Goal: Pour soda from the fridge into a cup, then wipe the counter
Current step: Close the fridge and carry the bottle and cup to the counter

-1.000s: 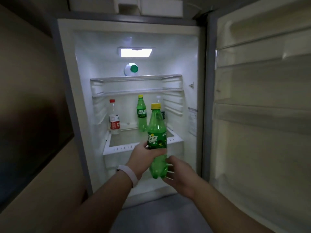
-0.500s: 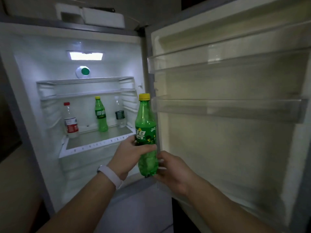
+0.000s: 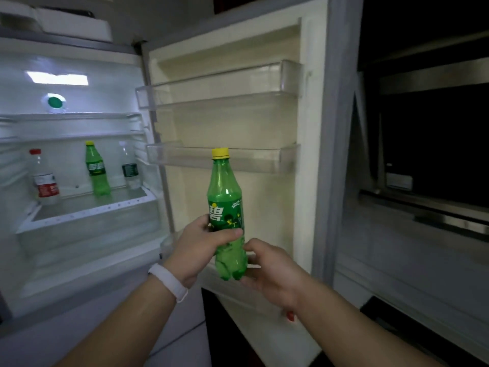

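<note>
Fridge (image 3: 105, 83) stands open, one of it, its door (image 3: 230, 123) swung wide to the right with two clear door racks (image 3: 211, 88), both bare.

One lit shelf (image 3: 87, 205) inside carries three bottles: a red-capped bottle (image 3: 43, 178) on the left, a spare green soda (image 3: 96, 169) in the middle and a clear bottle (image 3: 129, 168) with a dark label on the right. The soda bottle (image 3: 226, 215) that the task wants makes four bottles in all (two of them green). It is out of the fridge, upright in front of the door, with its yellow cap (image 3: 220, 152) on.

Of the two hands, the left hand (image 3: 201, 250) is wrapped round the bottle's label. The right hand (image 3: 267, 266) curls loosely at the base, and whether it truly grips cannot be told.

By my reading this is the fetching step, nearly done, with pouring not yet begun. No cup and no table show here. The next move likely calls for freeing the right hand to push the door closed, then carrying the bottle to the cup and twisting off the cap.
</note>
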A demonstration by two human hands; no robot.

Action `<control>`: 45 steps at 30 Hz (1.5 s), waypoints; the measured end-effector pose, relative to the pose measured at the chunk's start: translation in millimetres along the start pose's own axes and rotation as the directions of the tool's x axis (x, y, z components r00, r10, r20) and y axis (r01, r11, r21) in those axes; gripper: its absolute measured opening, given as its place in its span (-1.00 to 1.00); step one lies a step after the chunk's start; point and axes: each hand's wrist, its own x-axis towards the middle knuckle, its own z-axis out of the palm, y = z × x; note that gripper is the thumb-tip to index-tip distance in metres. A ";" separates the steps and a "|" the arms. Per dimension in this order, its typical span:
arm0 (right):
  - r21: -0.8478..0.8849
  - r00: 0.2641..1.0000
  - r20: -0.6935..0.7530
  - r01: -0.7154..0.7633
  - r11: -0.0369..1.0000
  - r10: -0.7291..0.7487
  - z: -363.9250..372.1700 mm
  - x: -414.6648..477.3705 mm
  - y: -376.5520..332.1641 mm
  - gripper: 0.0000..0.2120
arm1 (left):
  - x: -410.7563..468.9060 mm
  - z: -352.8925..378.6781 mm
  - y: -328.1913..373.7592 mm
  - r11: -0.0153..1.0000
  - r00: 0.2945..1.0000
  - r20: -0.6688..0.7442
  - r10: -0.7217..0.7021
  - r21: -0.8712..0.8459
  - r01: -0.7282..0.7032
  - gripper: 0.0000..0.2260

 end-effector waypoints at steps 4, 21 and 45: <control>0.026 0.999 -0.035 -0.024 0.999 0.024 -45.2 -38.0 -2.9 -0.72 | -24.7 52.6 -2.6 1.000 1.000 0.012 -0.006 -0.008 0.007 -0.73; 0.076 0.995 -0.095 0.025 0.997 -0.018 -152.2 -84.6 -20.2 -0.72 | -33.2 161.1 -5.7 0.998 0.991 0.112 -0.069 -0.006 0.070 -0.61; -0.801 0.813 -0.060 0.307 0.514 -0.580 -186.8 -9.7 -41.5 -0.26 | -14.1 144.3 -5.6 0.997 0.995 0.079 -0.053 -0.045 0.056 -0.46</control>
